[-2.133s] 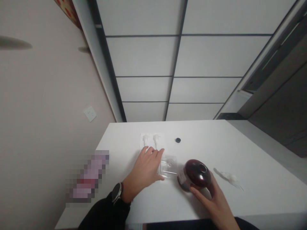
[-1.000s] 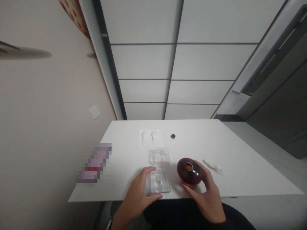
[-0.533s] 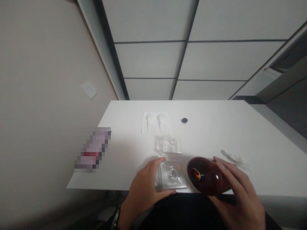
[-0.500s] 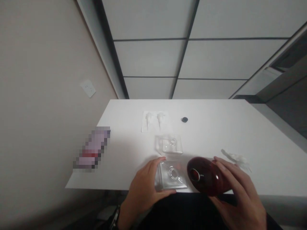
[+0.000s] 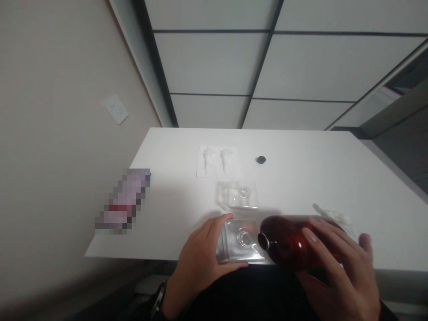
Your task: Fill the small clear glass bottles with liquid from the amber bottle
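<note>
My left hand (image 5: 203, 258) grips a clear square plastic container (image 5: 234, 252) at the table's front edge, thumb and fingers on opposite sides. A round ring-shaped opening shows on the container's top. My right hand (image 5: 337, 267) is wrapped round a dark red, see-through bottle (image 5: 287, 249), tipped almost level. Its uncapped mouth points left, close to the container's ring. Whether liquid is flowing out cannot be made out. Just behind stands a second clear plastic container (image 5: 242, 196) of the same kind.
Two white plastic pieces (image 5: 216, 161) lie on a white sheet farther back. A small black cap (image 5: 261, 159) rests right of them. Crumpled white material (image 5: 334, 217) lies at the right. A blurred-out flat object (image 5: 123, 200) is at the table's left edge, near the wall.
My right hand has tipped the bottle further over, bringing its mouth left towards the container's ring. My left hand keeps its hold. The camera view has shifted slightly.
</note>
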`<action>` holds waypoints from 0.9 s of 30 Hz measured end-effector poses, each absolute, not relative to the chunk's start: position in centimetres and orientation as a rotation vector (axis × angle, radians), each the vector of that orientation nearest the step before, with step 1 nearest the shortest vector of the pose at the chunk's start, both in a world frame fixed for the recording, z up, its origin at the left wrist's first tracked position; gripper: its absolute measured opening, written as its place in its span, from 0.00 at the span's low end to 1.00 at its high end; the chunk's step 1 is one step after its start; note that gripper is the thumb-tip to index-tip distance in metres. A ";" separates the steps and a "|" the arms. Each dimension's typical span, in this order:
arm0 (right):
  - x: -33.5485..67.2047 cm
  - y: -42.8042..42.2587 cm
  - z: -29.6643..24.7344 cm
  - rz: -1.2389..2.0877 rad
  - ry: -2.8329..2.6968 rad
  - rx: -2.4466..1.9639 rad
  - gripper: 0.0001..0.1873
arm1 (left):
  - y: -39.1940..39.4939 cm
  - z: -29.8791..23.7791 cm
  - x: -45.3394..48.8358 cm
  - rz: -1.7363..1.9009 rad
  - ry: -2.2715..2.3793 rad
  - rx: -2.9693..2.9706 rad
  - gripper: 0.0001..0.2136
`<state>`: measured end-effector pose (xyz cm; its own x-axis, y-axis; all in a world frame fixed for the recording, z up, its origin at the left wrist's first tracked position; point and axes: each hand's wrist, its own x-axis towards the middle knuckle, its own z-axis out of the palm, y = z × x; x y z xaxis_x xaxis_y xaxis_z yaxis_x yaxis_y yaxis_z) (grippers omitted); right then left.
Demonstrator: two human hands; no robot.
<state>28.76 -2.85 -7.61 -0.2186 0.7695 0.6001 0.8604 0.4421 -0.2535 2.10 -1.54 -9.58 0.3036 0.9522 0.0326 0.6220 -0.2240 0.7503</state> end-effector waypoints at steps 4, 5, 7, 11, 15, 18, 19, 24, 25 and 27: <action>28.4 -2.9 -7.4 -0.205 -2.022 -1.374 0.46 | -1.6 -9.5 2.1 0.692 1.381 1.949 0.42; 28.3 -2.9 -7.4 -0.206 -2.019 -1.380 0.46 | -1.6 -9.4 2.1 0.693 1.382 1.951 0.42; 28.1 -2.9 -7.2 -0.200 -2.015 -1.386 0.46 | -1.6 -9.4 2.1 0.694 1.386 1.952 0.43; 27.9 -2.9 -6.9 -0.211 -2.031 -1.372 0.47 | -1.6 -9.3 2.1 0.681 1.381 1.942 0.42; 28.2 -2.9 -6.8 -0.231 -2.047 -1.363 0.47 | -1.6 -9.4 2.1 0.673 1.388 1.930 0.42; 28.4 -2.8 -6.8 -0.260 -2.089 -1.340 0.48 | -1.6 -9.5 2.1 0.691 1.367 1.944 0.43; 28.3 -2.7 -6.8 -0.279 -2.082 -1.328 0.47 | -1.6 -9.6 2.1 0.698 1.362 1.948 0.43; 27.4 -2.1 -6.2 -0.365 -1.977 -1.261 0.38 | -1.6 -9.4 2.2 0.727 1.369 1.951 0.42; 27.2 -2.0 -6.1 -0.379 -1.982 -1.253 0.37 | -1.6 -9.4 2.2 0.731 1.370 1.952 0.42; 27.1 -1.9 -6.0 -0.400 -1.997 -1.244 0.38 | -1.5 -9.2 2.3 0.731 1.371 1.953 0.42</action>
<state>27.14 -1.91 -5.95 -0.2587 0.6387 0.7246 0.8685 0.4822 -0.1150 2.26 -1.49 -9.22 0.3031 0.9495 0.0812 0.5966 -0.2556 0.7607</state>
